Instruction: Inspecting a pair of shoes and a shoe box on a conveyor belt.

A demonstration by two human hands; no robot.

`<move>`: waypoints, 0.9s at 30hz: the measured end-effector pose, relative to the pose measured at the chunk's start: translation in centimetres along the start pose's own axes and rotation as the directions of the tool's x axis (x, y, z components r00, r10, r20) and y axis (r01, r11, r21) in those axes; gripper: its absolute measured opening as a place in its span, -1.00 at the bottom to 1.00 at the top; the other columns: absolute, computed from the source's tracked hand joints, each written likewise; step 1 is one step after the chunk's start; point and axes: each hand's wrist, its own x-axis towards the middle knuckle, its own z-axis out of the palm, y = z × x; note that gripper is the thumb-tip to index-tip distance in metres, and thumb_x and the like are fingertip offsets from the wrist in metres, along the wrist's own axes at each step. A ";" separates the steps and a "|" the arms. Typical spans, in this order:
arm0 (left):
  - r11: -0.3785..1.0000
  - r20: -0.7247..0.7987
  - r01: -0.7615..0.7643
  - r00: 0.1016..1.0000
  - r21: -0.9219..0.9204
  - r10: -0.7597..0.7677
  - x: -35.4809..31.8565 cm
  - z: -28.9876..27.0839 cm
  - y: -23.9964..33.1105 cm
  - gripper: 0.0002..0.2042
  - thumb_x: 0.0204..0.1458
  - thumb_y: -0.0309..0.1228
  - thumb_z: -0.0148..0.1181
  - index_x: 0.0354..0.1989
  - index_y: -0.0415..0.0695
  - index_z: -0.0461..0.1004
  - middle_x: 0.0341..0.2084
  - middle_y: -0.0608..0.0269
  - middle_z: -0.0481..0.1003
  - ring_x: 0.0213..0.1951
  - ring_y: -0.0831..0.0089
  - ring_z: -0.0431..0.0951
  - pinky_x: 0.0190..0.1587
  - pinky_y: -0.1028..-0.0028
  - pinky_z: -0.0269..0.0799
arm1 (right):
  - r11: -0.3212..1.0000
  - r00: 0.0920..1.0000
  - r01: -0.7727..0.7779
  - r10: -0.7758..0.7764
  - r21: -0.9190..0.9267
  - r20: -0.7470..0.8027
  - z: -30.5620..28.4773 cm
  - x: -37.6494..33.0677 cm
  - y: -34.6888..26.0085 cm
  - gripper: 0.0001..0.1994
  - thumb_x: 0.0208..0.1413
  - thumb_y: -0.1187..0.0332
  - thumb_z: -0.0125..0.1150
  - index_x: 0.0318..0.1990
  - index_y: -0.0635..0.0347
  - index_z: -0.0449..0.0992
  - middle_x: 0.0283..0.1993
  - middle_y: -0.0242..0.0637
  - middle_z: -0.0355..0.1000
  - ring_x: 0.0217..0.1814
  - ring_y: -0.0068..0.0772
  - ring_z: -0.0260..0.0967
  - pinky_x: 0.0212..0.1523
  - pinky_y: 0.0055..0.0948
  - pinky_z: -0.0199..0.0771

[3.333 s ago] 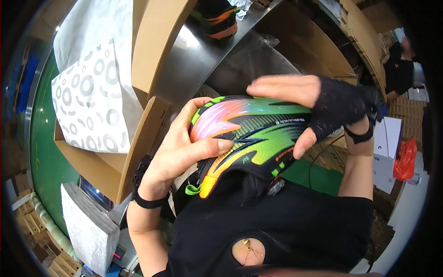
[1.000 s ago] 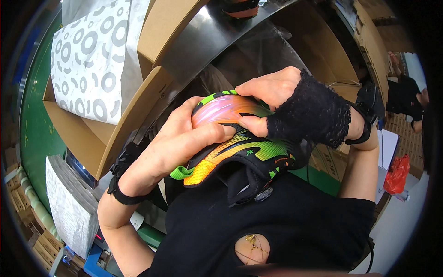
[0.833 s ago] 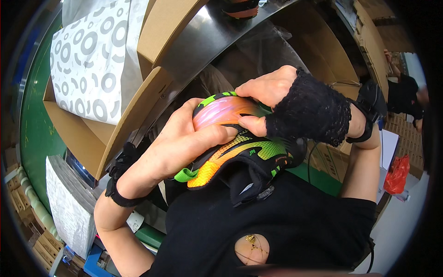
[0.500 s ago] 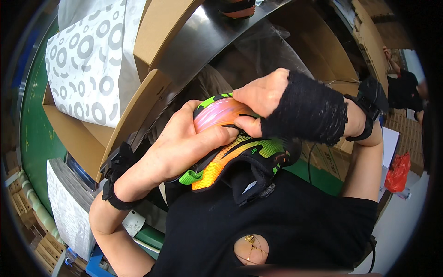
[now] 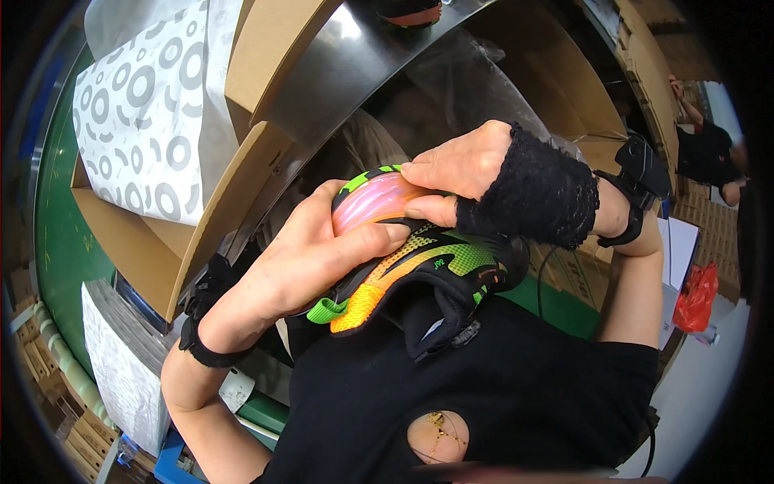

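Observation:
A sports shoe (image 5: 359, 305) in orange, green and black lies tilted in front of my chest, its black-lined opening facing me. Wrapped around its heel end is my left hand (image 5: 286, 258), the thumb lying across the upper and the fingers behind the sole. The sole's glossy pink translucent part (image 5: 363, 206) shows between my hands. My right hand (image 5: 461, 168), in a black lace wrist cover, is closed with thumb and fingertips pinched on the sole beside that part. Whatever its fingertips hold besides the shoe is hidden. A green pull loop (image 5: 326, 310) sticks out at the heel.
An open cardboard box (image 5: 133, 242) with patterned white paper (image 5: 141, 121) stands at the left. Below it is a stack of white sheets (image 5: 121, 363). Beyond my hands runs a metal surface (image 5: 322, 77) with another shoe (image 5: 413, 14). A red bag (image 5: 696, 300) is at the right.
The shoe and both hands have shifted slightly left. My right hand's pinch has slid a little left along the sole, and its wrist has turned slightly.

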 end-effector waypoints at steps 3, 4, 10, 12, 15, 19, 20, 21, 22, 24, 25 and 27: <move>1.000 -0.003 -0.007 1.000 -0.009 0.007 0.0 0.0 -0.1 -0.41 -0.12 -0.24 0.29 -0.06 -0.43 0.20 -0.31 0.14 0.44 -0.27 0.55 0.45 -0.22 0.58 0.39 | 1.000 1.000 0.010 -0.010 0.021 -0.012 0.0 -0.1 0.1 -0.75 -0.08 0.34 0.28 -0.34 0.40 0.51 -0.37 -0.09 0.50 -0.34 -0.17 0.50 -0.30 -0.39 0.55; 1.000 -0.003 -0.007 1.000 0.003 0.007 0.1 -0.1 -0.2 -0.42 -0.12 -0.23 0.29 -0.06 -0.42 0.21 -0.31 0.14 0.44 -0.27 0.55 0.45 -0.22 0.58 0.39 | 1.000 1.000 0.010 -0.010 0.028 -0.013 0.0 -0.1 0.1 -0.75 -0.07 0.34 0.27 -0.34 0.40 0.51 -0.37 -0.09 0.50 -0.34 -0.16 0.50 -0.30 -0.39 0.55; 1.000 -0.009 -0.014 1.000 0.009 0.014 0.1 0.0 -0.2 -0.42 -0.12 -0.23 0.29 -0.05 -0.41 0.22 -0.30 0.15 0.44 -0.26 0.54 0.46 -0.19 0.57 0.39 | 0.994 0.995 0.082 -0.086 -0.067 -0.055 0.1 0.0 0.6 -0.82 -0.04 0.37 0.24 -0.38 0.35 0.54 -0.43 -0.11 0.50 -0.38 -0.17 0.50 -0.33 -0.40 0.54; 1.000 -0.014 -0.020 1.000 0.014 0.020 0.1 0.0 0.0 -0.41 -0.13 -0.23 0.29 -0.04 -0.41 0.22 -0.30 0.15 0.44 -0.26 0.54 0.46 -0.18 0.56 0.38 | 0.996 0.993 0.083 -0.085 -0.028 -0.083 0.3 0.1 0.9 -0.82 -0.06 0.37 0.26 -0.39 0.33 0.54 -0.43 -0.11 0.51 -0.39 -0.17 0.50 -0.34 -0.41 0.54; 1.000 -0.006 -0.002 1.000 0.002 0.002 0.1 -0.2 0.0 -0.39 -0.13 -0.23 0.29 -0.02 -0.41 0.21 -0.29 0.15 0.44 -0.25 0.54 0.46 -0.17 0.56 0.38 | 0.996 0.995 0.043 -0.036 0.083 -0.090 0.1 0.1 0.8 -0.79 -0.12 0.35 0.32 -0.39 0.33 0.55 -0.44 -0.11 0.51 -0.40 -0.18 0.50 -0.35 -0.43 0.54; 1.000 -0.005 0.003 1.000 0.020 -0.003 0.1 -0.1 -0.1 -0.39 -0.13 -0.23 0.29 -0.02 -0.41 0.21 -0.28 0.14 0.44 -0.24 0.54 0.45 -0.17 0.56 0.38 | 0.997 0.998 -0.012 0.017 0.078 -0.057 -0.2 0.0 0.4 -0.70 -0.22 0.31 0.40 -0.38 0.37 0.55 -0.44 -0.08 0.50 -0.41 -0.18 0.50 -0.35 -0.44 0.54; 1.000 -0.010 0.004 1.000 0.000 -0.004 0.1 0.0 0.0 -0.39 -0.14 -0.23 0.29 -0.02 -0.41 0.21 -0.27 0.14 0.43 -0.24 0.54 0.45 -0.17 0.56 0.38 | 0.997 0.998 -0.012 0.017 0.078 -0.058 -0.2 0.0 0.5 -0.70 -0.22 0.31 0.40 -0.38 0.37 0.55 -0.44 -0.08 0.50 -0.41 -0.18 0.50 -0.35 -0.44 0.54; 1.000 -0.010 0.005 1.000 0.001 -0.005 0.1 0.1 0.0 -0.39 -0.14 -0.23 0.29 -0.02 -0.41 0.21 -0.27 0.14 0.43 -0.24 0.54 0.45 -0.17 0.56 0.38 | 0.996 0.997 -0.020 0.026 0.083 -0.069 0.0 -0.1 0.6 -0.70 -0.22 0.30 0.39 -0.37 0.37 0.55 -0.45 -0.07 0.50 -0.41 -0.17 0.50 -0.35 -0.44 0.54; 1.000 -0.005 0.001 1.000 -0.004 -0.001 0.1 0.2 0.1 -0.39 -0.13 -0.22 0.29 -0.02 -0.41 0.21 -0.27 0.14 0.43 -0.25 0.54 0.45 -0.18 0.56 0.38 | 0.996 0.996 -0.027 0.034 0.087 -0.080 0.1 -0.2 0.6 -0.69 -0.22 0.30 0.39 -0.37 0.38 0.55 -0.45 -0.05 0.50 -0.41 -0.17 0.50 -0.35 -0.44 0.54; 1.000 0.002 -0.003 1.000 -0.007 0.003 0.1 0.3 0.2 -0.39 -0.13 -0.22 0.28 -0.02 -0.42 0.21 -0.27 0.14 0.43 -0.25 0.54 0.45 -0.18 0.57 0.38 | 0.997 0.995 -0.038 0.044 0.067 -0.085 0.1 -0.2 0.3 -0.70 -0.21 0.30 0.38 -0.37 0.38 0.55 -0.46 -0.05 0.49 -0.42 -0.17 0.50 -0.36 -0.43 0.54; 1.000 -0.008 0.007 1.000 0.027 -0.007 0.0 0.3 0.2 -0.40 -0.13 -0.23 0.28 -0.02 -0.42 0.21 -0.28 0.14 0.43 -0.25 0.54 0.45 -0.19 0.57 0.38 | 0.998 0.995 -0.049 0.053 0.047 -0.089 0.1 -0.2 0.2 -0.70 -0.21 0.30 0.37 -0.36 0.38 0.55 -0.46 -0.04 0.49 -0.43 -0.16 0.50 -0.36 -0.42 0.54; 0.998 -0.019 0.017 1.000 0.060 -0.016 0.1 0.2 0.1 -0.40 -0.12 -0.23 0.28 -0.02 -0.42 0.21 -0.28 0.15 0.43 -0.25 0.54 0.45 -0.19 0.57 0.38 | 0.998 0.994 -0.041 0.046 0.050 -0.097 0.3 -0.2 0.3 -0.72 -0.20 0.31 0.35 -0.38 0.37 0.55 -0.47 -0.05 0.49 -0.46 -0.20 0.50 -0.39 -0.44 0.53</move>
